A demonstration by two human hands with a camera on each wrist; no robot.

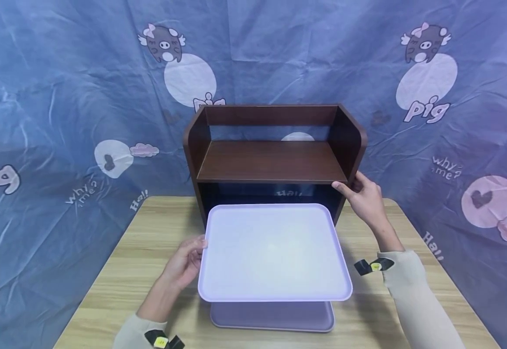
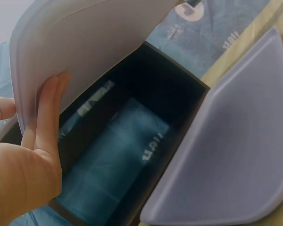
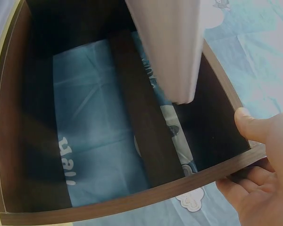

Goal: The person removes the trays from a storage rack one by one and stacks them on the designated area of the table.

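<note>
My left hand (image 1: 185, 264) grips a pale lavender tray (image 1: 275, 252) by its left edge, thumb on one face and fingers on the underside. This tray is held above the table, in front of a dark brown two-tier shelf (image 1: 275, 162), and hides part of its lower tier. Beneath it a second lavender tray (image 1: 275, 317) lies on the table, partly covered. My right hand (image 1: 364, 196) holds the shelf's right side panel. In the right wrist view the thumb (image 3: 250, 125) lies on the shelf's edge, with the other fingers curled around the outside.
The shelf stands toward the back of a light wooden table (image 1: 148, 232). Blue printed cloth (image 1: 83, 97) hangs behind and along both sides. The shelf's upper tier has a raised back rail (image 1: 272, 115) and side panels.
</note>
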